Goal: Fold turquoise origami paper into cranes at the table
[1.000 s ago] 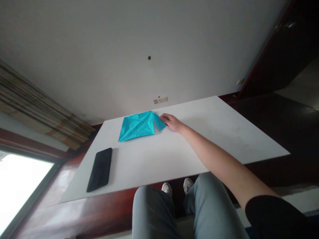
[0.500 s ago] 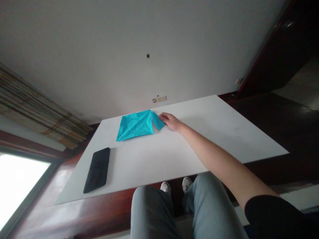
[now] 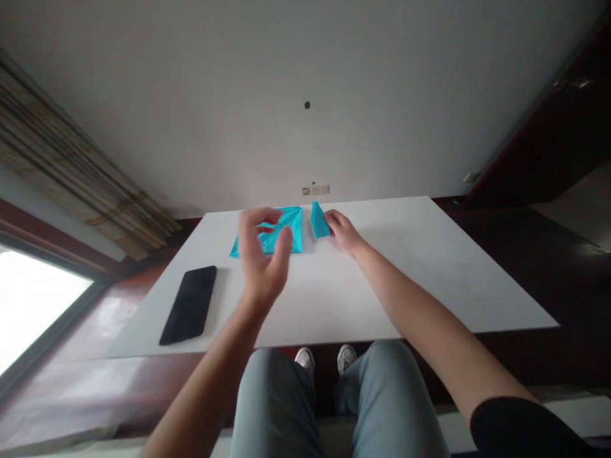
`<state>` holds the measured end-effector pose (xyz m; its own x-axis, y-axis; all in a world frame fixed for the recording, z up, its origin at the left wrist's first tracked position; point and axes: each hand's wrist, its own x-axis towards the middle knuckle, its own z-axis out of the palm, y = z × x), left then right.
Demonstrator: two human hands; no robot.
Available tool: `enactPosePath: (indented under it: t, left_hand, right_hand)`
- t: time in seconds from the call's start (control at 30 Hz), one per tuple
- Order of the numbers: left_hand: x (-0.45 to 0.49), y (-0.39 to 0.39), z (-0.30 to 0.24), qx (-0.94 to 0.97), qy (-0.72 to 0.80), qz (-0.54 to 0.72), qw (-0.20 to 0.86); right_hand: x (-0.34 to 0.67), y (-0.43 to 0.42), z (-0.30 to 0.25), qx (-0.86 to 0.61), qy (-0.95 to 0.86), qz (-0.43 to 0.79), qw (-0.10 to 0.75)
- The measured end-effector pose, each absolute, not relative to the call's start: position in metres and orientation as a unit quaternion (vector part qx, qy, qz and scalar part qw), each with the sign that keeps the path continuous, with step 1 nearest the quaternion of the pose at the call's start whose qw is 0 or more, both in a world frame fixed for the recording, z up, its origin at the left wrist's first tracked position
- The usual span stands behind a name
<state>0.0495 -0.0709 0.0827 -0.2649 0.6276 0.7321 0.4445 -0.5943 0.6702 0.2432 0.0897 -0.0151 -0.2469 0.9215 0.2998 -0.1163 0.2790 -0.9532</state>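
My left hand (image 3: 261, 267) is up over the folded blue paper (image 3: 286, 229) — fingers loosely spread, a little blurred, gripping nothing. My right hand (image 3: 344, 230) is at the paper's right side, fingertips (image 3: 330, 218) against a narrow blue flap (image 3: 319, 221) — whether they pinch it, I cannot tell. The paper lies near the far edge of the white table (image 3: 382, 286), with a black phone (image 3: 188, 296) to its near left.

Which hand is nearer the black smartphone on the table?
Left. The left hand is raised to the right of the black smartphone, not touching it; the right hand is much farther right, at the small folded blue paper piece.
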Motion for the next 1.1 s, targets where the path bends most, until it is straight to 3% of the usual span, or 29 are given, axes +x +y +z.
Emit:
enactPosePath:
  t: [0.23, 0.37, 0.6, 1.1]
  left_hand:
    - [0.058, 0.033, 0.015, 0.724, 0.442, 0.515, 0.126]
    - [0.056, 0.042, -0.005, 0.726, 0.435, 0.513, 0.146]
    - [0.049, 0.048, -0.013, 0.634, 0.431, 0.579, 0.278]
    - [0.041, 0.037, 0.003, 0.778, 0.361, 0.502, 0.113]
  right_hand:
    - [0.248, 0.089, -0.013, -0.349, -0.613, 0.474, 0.528]
    - [0.250, 0.089, -0.014, -0.345, -0.633, 0.468, 0.510]
    - [0.249, 0.089, -0.014, -0.338, -0.632, 0.488, 0.498]
    - [0.250, 0.098, -0.018, -0.344, -0.558, 0.519, 0.548]
